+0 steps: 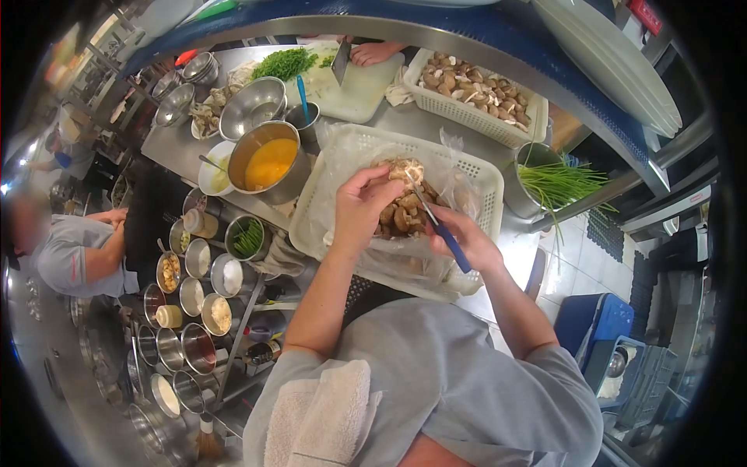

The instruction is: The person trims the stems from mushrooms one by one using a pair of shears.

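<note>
Above a white plastic basket [311, 210] lined with clear plastic, my left hand [366, 198] holds a mushroom [407, 170] with its pale underside showing. My right hand [467, 237] grips blue-handled scissors [451, 247], whose metal blades reach up to the mushroom. More brown mushrooms [403, 216] lie in the plastic below both hands.
A second basket [475, 113] of mushrooms stands at the back right, beside a pot of long green stalks [564, 180]. Left are a pot of orange liquid [271, 167] and several small containers. Another person's hand [373, 53] and a knife [341, 62] are over a cutting board [350, 89]. A person [85, 249] stands left.
</note>
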The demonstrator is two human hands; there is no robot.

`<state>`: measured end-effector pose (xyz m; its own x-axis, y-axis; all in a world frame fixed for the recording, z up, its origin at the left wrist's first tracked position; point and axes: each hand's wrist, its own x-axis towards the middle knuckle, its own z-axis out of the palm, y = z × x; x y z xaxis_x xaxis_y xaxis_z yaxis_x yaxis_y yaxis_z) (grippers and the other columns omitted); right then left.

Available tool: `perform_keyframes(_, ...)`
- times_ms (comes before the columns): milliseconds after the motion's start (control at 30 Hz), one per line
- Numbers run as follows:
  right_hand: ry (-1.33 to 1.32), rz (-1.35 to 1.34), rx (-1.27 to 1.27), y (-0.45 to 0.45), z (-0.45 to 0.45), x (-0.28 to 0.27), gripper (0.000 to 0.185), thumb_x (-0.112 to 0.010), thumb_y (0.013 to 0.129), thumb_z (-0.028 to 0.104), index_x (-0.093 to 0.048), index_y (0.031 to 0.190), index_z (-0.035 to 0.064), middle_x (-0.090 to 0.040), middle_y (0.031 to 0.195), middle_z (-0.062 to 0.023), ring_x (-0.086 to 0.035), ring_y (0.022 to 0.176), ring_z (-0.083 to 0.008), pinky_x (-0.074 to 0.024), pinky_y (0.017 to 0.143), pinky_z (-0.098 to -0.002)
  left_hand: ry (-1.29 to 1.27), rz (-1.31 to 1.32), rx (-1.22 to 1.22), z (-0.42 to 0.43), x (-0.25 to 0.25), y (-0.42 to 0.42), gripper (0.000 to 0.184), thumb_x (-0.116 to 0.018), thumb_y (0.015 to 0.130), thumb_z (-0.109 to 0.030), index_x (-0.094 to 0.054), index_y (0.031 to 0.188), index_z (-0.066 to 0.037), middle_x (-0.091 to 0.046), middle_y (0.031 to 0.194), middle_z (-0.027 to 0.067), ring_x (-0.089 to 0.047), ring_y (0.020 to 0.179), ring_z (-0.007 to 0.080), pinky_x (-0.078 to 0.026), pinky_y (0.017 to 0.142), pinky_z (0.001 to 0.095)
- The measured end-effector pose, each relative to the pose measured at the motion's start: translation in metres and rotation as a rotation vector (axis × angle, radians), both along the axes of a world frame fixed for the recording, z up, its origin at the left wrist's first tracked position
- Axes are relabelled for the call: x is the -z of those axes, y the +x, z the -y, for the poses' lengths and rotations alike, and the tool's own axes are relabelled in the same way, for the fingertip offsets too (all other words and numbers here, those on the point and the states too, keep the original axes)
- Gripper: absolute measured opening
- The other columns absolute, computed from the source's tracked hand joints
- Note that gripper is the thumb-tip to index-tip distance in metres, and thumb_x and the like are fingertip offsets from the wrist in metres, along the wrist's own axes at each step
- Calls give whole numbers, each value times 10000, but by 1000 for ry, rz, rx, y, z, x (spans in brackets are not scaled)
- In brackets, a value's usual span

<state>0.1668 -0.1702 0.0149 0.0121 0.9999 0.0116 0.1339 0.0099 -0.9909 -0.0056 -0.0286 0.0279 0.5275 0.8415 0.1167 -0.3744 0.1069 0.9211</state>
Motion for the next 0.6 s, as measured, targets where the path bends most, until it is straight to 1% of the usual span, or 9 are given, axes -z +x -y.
perform_keyframes(133,-26,-47,17,-3,0,-4,748,-764,872,395,-471,1378,-72,-578,914,-36,-535,826,-112,-468,729,-268,36,-23,-2,-1,-1,0,348,-745,865,-36,-632,1181,60,-697,1075,140,-685,920,170,-569,832,290)
perform_keyframes(300,-2,-138,19,-4,0,2,721,-766,877,374,-476,1371,-64,-576,926,-32,-533,845,-111,-468,742,-271,88,0,-45,1,1,0,333,-748,856,-16,-647,1165,51,-705,1060,130,-682,911,168,-560,828,285)
perform_keyframes(400,-24,-181,2,-6,0,-7,706,-770,876,374,-491,1361,-57,-570,924,-31,-526,852,-112,-468,752,-274,117,-6,-61,2,1,-1,325,-750,847,3,-655,1156,40,-706,1058,129,-679,915,165,-557,831,284)
perform_keyframes(600,-59,-138,19,-8,-4,-13,651,-787,861,381,-560,1287,-55,-568,881,-12,-519,831,-105,-470,763,-275,136,0,-59,-2,-1,-2,283,-750,839,35,-656,1105,54,-696,1013,111,-676,905,156,-558,831,281)
